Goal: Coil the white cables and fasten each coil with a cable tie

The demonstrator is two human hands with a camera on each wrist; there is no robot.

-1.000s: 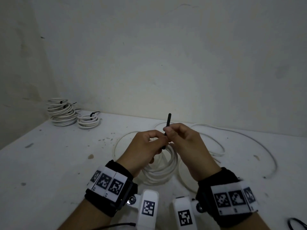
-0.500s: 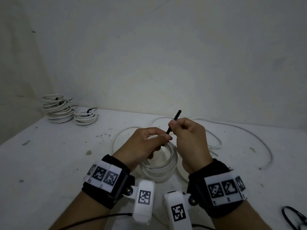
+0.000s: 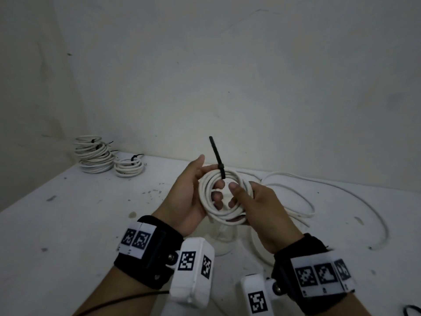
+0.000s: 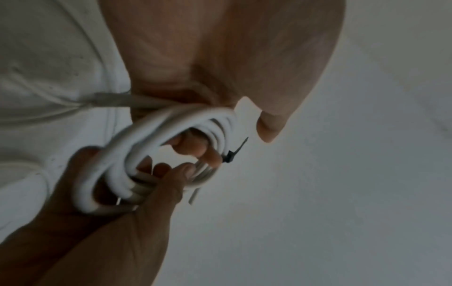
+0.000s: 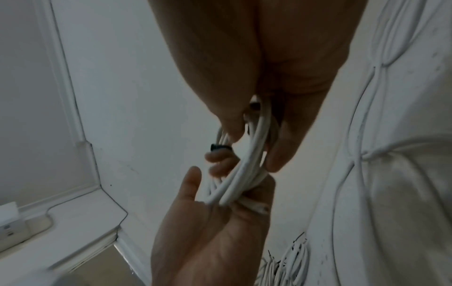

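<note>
I hold a white cable coil (image 3: 203,192) raised above the table, its ring facing me. A black cable tie (image 3: 218,158) is cinched round the top of the coil, with its tail sticking straight up. My left hand (image 3: 188,190) holds the coil's left side, fingers curled through the ring and thumb raised. My right hand (image 3: 257,204) grips the right side, thumb in front and fingers behind. The left wrist view shows the coil (image 4: 156,131) and the tie's head (image 4: 229,154). The right wrist view shows the coil (image 5: 244,170) between both hands.
A stack of tied coils (image 3: 93,156) and a smaller tied coil (image 3: 128,167) sit at the table's back left by the wall. Loose white cable (image 3: 319,201) sprawls over the white table (image 3: 68,224) to the right. A dark cord (image 3: 412,311) shows at the bottom right corner.
My right hand has let go of the tie's tail and taken the coil's right side. The coil has been lifted and turned to face me, and the tie now sits tight.
</note>
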